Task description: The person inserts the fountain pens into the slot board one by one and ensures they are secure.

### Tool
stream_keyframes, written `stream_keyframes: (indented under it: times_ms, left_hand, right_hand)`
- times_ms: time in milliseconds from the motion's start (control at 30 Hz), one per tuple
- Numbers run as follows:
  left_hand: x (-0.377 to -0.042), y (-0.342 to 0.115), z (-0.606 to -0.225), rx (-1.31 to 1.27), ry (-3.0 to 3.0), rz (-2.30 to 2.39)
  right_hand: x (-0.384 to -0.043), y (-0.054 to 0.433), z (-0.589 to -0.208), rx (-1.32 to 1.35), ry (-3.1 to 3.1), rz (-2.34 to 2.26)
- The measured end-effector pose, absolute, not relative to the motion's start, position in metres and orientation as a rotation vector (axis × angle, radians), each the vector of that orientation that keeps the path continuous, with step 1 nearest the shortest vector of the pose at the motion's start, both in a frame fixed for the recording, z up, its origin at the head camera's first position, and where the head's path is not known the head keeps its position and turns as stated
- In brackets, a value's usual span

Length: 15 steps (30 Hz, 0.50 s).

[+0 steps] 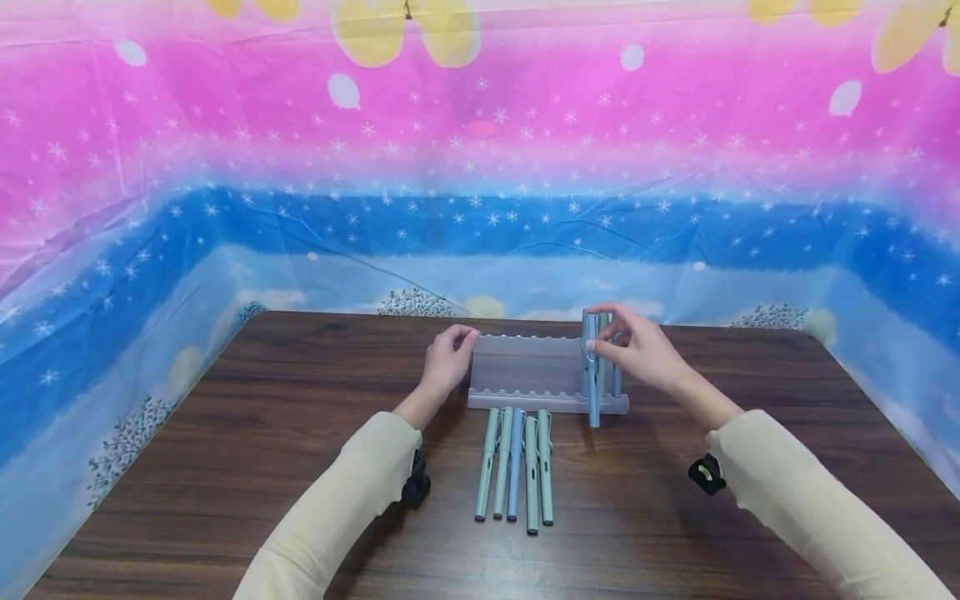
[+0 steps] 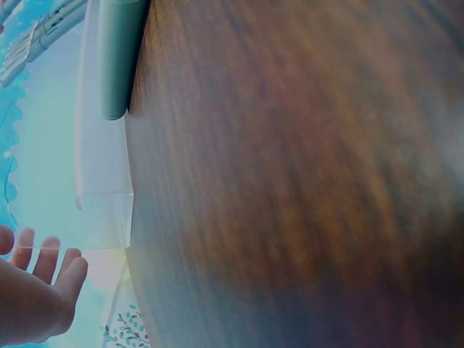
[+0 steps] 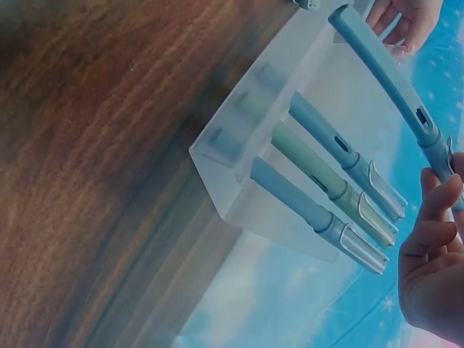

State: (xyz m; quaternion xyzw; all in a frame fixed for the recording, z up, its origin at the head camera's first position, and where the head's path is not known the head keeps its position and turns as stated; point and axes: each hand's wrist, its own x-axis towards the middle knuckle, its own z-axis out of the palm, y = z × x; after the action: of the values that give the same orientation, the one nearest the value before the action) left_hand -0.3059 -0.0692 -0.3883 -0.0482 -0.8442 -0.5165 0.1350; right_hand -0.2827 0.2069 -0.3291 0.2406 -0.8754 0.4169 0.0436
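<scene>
A translucent pen rack (image 1: pixel 527 367) with scalloped edges stands on the table. At its upper left corner, my left hand (image 1: pixel 447 365) pinches the side edge between thumb and fingers. My right hand (image 1: pixel 645 350) holds a blue pen (image 1: pixel 594 396) by its capped, clipped upper end, body downward, in front of the rack's right part. In the right wrist view this held pen is apart from the three pens leaning in the rack: a blue one (image 3: pixel 288 194), a green one (image 3: pixel 304 163) and another blue one (image 3: pixel 324 132).
Several pens lie side by side before the rack, mostly green (image 1: pixel 544 475) with one blue pen (image 1: pixel 515 467) among them. The dark wooden table (image 1: pixel 247 467) ends at a patterned cloth backdrop (image 1: pixel 480 217) behind and at both sides.
</scene>
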Motion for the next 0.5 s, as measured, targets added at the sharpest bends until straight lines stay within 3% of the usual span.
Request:
stream_keyframes:
  times_ms: [500]
  left_hand:
    - [-0.3061,-0.0694,-0.388,-0.124,-2.452,-1.498]
  right_hand:
    - [-0.2919,0.203,-0.3254,0.702,-2.572,1.211]
